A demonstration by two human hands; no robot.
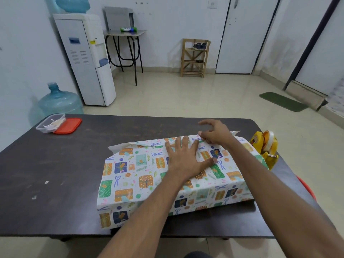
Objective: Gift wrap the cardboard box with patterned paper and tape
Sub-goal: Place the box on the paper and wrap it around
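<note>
The box lies on the dark table (pixel 55 164), fully covered by patterned paper (pixel 134 175) printed with gifts and scissors; no cardboard shows. My left hand (pixel 186 159) presses flat on the top of the wrapped box, fingers spread. My right hand (pixel 214 134) is at the far top edge, thumb and bent fingers pinching the paper's edge there. Loose white paper ends stick out at the far left (pixel 117 146) and far right corners. A yellow tape dispenser (pixel 265 146) with a roll of clear tape stands right of the box.
A clear plastic container (pixel 50 123) with a red lid (pixel 68 126) beside it sits at the table's far left corner. Something red (pixel 307 187) shows below the table's right edge. A water dispenser, a large bottle, a small table and a wooden rack stand across the room.
</note>
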